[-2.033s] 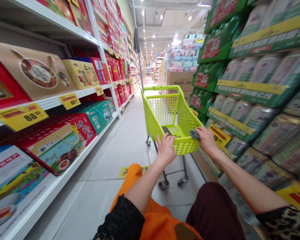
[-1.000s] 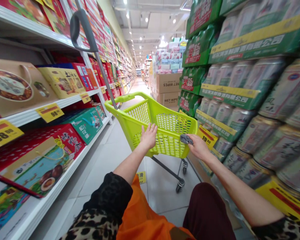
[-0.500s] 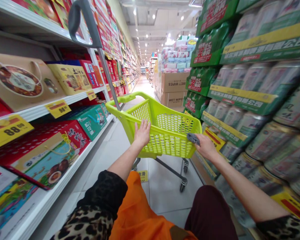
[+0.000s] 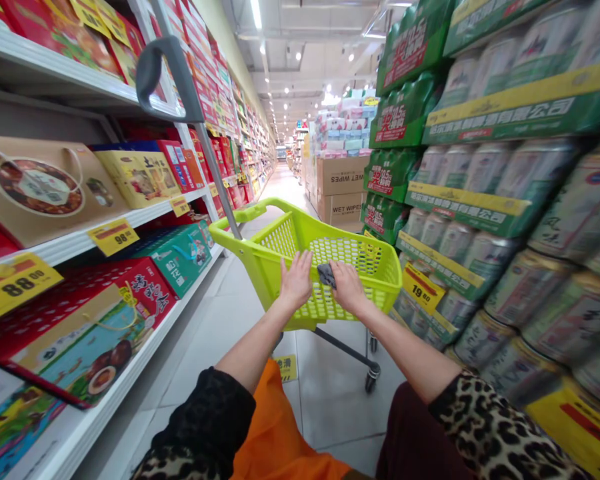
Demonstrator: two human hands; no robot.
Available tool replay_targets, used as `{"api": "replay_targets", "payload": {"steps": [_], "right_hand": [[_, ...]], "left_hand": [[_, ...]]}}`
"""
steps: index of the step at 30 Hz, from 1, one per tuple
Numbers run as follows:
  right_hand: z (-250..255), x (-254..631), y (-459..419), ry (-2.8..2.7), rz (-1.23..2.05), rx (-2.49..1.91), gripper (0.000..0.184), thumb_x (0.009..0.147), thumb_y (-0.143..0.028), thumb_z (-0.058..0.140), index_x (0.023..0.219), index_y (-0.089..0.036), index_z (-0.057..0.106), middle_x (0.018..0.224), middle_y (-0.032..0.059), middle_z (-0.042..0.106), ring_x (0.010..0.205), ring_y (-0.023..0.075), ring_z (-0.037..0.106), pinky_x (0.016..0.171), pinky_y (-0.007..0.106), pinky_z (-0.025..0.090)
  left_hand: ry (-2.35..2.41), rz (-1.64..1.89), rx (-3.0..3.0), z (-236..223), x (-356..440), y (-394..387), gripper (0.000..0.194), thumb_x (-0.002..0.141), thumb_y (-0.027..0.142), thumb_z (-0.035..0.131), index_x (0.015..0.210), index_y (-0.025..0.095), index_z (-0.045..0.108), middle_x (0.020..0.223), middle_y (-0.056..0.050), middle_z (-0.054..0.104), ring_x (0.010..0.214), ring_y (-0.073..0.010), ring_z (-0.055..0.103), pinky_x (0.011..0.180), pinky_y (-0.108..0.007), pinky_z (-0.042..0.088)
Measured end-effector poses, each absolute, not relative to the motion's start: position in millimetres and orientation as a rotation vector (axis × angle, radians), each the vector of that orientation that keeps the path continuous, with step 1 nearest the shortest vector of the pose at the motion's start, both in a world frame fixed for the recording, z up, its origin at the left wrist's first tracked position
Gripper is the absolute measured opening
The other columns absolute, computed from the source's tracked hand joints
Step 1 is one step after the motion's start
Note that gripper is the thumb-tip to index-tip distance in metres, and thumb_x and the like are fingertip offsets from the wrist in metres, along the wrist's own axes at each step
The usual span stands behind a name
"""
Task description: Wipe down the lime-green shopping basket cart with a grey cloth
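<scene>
A small lime-green plastic shopping cart (image 4: 260,265) on a grey metal frame stands side-on before me. My left hand (image 4: 296,280) rests on its near top rim, fingers stretched out and holding nothing. Close to its right, my right hand (image 4: 349,287) grips a crumpled grey cloth (image 4: 326,275) against the same rim. The cloth is partly hidden by the fingers. From the cart's left end rises a grey pole (image 4: 217,177) topped by a dark grey loop handle (image 4: 166,80).
Shelves with boxed goods and a price tag (image 4: 113,237) line the left side. Stacked can packs (image 4: 473,207) and green shrink-wrapped packs (image 4: 405,110) tower close on the right. Cardboard wet-wipes boxes (image 4: 344,177) stand beyond the cart. A castor wheel (image 4: 372,380) touches the tiled floor.
My right hand has slid left along the rim with the cloth, from the cart's right corner to beside my left hand. My left hand has shifted slightly right.
</scene>
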State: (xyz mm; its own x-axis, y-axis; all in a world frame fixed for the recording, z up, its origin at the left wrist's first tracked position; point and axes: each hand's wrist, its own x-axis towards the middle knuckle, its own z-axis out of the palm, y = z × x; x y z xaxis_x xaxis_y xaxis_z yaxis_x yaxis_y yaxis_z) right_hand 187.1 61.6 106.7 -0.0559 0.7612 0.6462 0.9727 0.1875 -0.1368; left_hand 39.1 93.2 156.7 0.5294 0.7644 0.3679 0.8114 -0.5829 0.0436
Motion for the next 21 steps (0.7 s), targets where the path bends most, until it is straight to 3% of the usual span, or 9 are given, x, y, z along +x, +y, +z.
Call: {"api": "replay_targets", "payload": {"steps": [4,7,10,17,21], "right_hand": [[99,198,62,-1.734,-0.413,-1.576,0.057,0.072,-0.013,0.043,0.128,-0.005,0.035,0.121,0.0189,0.051,0.109,0.0273,0.047,0.094,0.043,0.035],[92,203,62,-1.583,-0.369,-1.645,0.05,0.078,-0.016,0.036,0.127,-0.008,0.037,0.121,0.0177,0.052,0.109,0.0253,0.049,0.094,0.043,0.035],[84,209,56,-1.529,-0.407,-1.715,0.047,0.078,-0.017,0.038,0.123,-0.008,0.042,0.125,0.0185,0.05,0.116,0.0262,0.044,0.1,0.047,0.027],[79,230,32,-1.76,-0.487,-1.555,0.067,0.071,-0.023,0.049,0.132,-0.007,0.03,0.124,0.0186,0.049,0.112,0.0276,0.046,0.091,0.043,0.034],[80,235,27,-1.847,-0.514,-1.556,0.063,0.072,-0.019,0.048,0.132,-0.007,0.032,0.121,0.0166,0.052,0.109,0.0259,0.046,0.09,0.04,0.034]], "left_hand": [[-1.203,-0.789,-2.83,158,78,77,0.054,0.085,0.02,0.029,0.138,0.022,0.022,0.14,-0.002,0.038,0.13,-0.0147,0.031,0.11,-0.046,0.013],[-1.232,-0.842,-2.91,151,100,71,0.048,0.088,0.033,0.03,0.135,0.026,0.027,0.135,-0.003,0.045,0.123,-0.0163,0.039,0.108,-0.05,0.017],[-1.234,-0.834,-2.836,141,108,74,0.041,0.088,0.039,0.034,0.127,0.029,0.04,0.128,-0.003,0.051,0.12,-0.0197,0.042,0.105,-0.055,0.018],[-0.939,-0.758,-2.647,127,102,86,0.028,0.082,0.029,0.047,0.109,0.028,0.053,0.112,-0.005,0.058,0.112,-0.0227,0.046,0.105,-0.059,0.015],[-0.88,-0.699,-2.564,140,59,113,0.023,0.082,0.028,0.046,0.101,0.025,0.058,0.107,-0.006,0.061,0.11,-0.0229,0.048,0.106,-0.057,0.011]]}}
